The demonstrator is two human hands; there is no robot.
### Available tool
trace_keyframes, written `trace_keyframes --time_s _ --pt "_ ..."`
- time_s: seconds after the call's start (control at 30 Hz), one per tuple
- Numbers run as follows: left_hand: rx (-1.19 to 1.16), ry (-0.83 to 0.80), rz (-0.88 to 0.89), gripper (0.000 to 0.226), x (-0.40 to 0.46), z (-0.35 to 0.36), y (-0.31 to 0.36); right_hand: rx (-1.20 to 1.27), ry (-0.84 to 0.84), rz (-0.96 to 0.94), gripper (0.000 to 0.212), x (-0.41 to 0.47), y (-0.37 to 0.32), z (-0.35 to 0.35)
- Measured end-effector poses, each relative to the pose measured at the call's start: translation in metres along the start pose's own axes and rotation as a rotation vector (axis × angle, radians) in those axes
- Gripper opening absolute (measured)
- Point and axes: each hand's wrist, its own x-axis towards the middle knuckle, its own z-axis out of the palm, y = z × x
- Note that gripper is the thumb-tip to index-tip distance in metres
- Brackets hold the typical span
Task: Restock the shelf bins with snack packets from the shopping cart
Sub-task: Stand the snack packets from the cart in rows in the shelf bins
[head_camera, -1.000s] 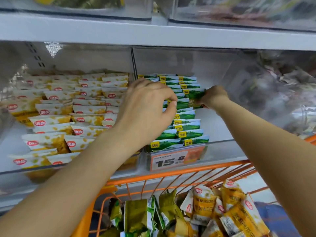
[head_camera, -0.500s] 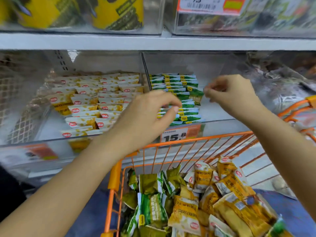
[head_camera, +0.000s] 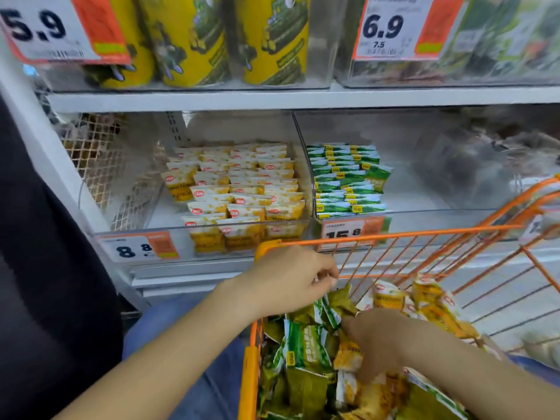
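The orange shopping cart (head_camera: pixel 391 236) stands against the shelf, holding a heap of green snack packets (head_camera: pixel 306 347) on the left and yellow packets (head_camera: pixel 436 310) on the right. My left hand (head_camera: pixel 291 280) is at the cart's front left corner, its fingers curled right at the top edge of a green packet; a grip is not visible. My right hand (head_camera: pixel 372 338), blurred, reaches down among the green packets with its fingertips hidden. On the shelf, the left bin (head_camera: pixel 169 231) holds rows of yellow-white packets (head_camera: pixel 242 192). The right bin (head_camera: pixel 439 213) holds green packets (head_camera: pixel 345 180) along its left side.
Price tags 8.8 (head_camera: pixel 136 248) and 15.8 (head_camera: pixel 348 231) hang on the bin fronts. The shelf above carries yellow tubes (head_camera: pixel 194 40) and tags reading 5.9 and 6.9. A dark sleeve (head_camera: pixel 45 268) fills the left edge. A further clear bin (head_camera: pixel 500 159) sits at the right.
Both hands have dropped from the green-packet bin down into the cart. The view has tilted down and pulled back, showing more of the cart and the upper shelf.
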Motion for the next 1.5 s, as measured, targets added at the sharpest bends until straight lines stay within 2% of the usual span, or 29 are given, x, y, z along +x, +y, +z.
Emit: trace_keyframes --time_s 0.13,0.2,0.27,0.37,0.47,0.53,0.67,0.7,0.77,0.83,0.93,1.03,1.1,1.23,1.4,1.5 --pt "-0.085 -0.008 -0.021 0.021 0.001 0.004 -0.004 0.148 0.090 -0.015 0.033 -0.005 0.011 -0.011" --pt "-0.196 0.029 -0.037 0.021 0.002 0.001 -0.006 0.371 0.151 -0.047 0.022 -0.013 0.025 -0.022" --pt "-0.304 0.077 -0.041 0.021 0.004 -0.003 -0.007 0.711 0.163 -0.118 0.016 -0.025 0.039 -0.036" --pt "-0.417 0.259 -0.020 0.019 0.005 -0.008 -0.002 1.069 0.215 -0.222 0.001 -0.049 0.052 -0.057" --pt "-0.482 0.482 0.009 0.017 0.006 -0.013 0.008 1.269 0.326 -0.268 0.003 -0.063 0.060 -0.072" --pt "-0.429 0.566 0.027 0.021 0.006 -0.015 0.011 1.376 0.392 -0.280 0.010 -0.064 0.062 -0.078" --pt "-0.122 0.500 -0.021 0.065 0.011 -0.022 0.021 1.582 0.484 -0.288 0.016 -0.062 0.061 -0.092" --pt "-0.028 0.489 -0.048 0.071 0.014 -0.023 0.024 1.612 0.510 -0.287 0.021 -0.062 0.061 -0.096" --pt "0.051 0.546 -0.074 0.067 0.019 -0.024 0.028 1.634 0.548 -0.306 0.034 -0.062 0.059 -0.101" --pt "-0.069 0.639 -0.080 0.051 0.023 -0.028 0.023 1.622 0.598 -0.307 0.047 -0.062 0.058 -0.102" --pt "-0.477 0.682 -0.168 0.031 0.025 -0.032 0.010 1.607 0.710 -0.255 0.056 -0.054 0.059 -0.097" --pt "-1.045 0.551 -0.235 0.018 0.022 -0.036 0.007 1.659 0.772 -0.315 0.056 -0.042 0.056 -0.095" --pt "-1.227 0.483 -0.250 0.022 0.020 -0.038 0.005 1.690 0.778 -0.406 0.048 -0.037 0.052 -0.098" --pt "-1.176 0.511 -0.250 0.023 0.019 -0.040 -0.004 1.664 0.862 -0.465 0.012 -0.029 0.046 -0.110" --pt "-0.836 0.565 -0.279 0.030 0.017 -0.056 -0.018 1.554 0.987 -0.440 0.014 -0.016 0.033 -0.128" --pt "-0.825 0.606 -0.316 0.021 0.011 -0.070 -0.028 1.482 1.055 -0.474 0.008 -0.006 0.020 -0.144"
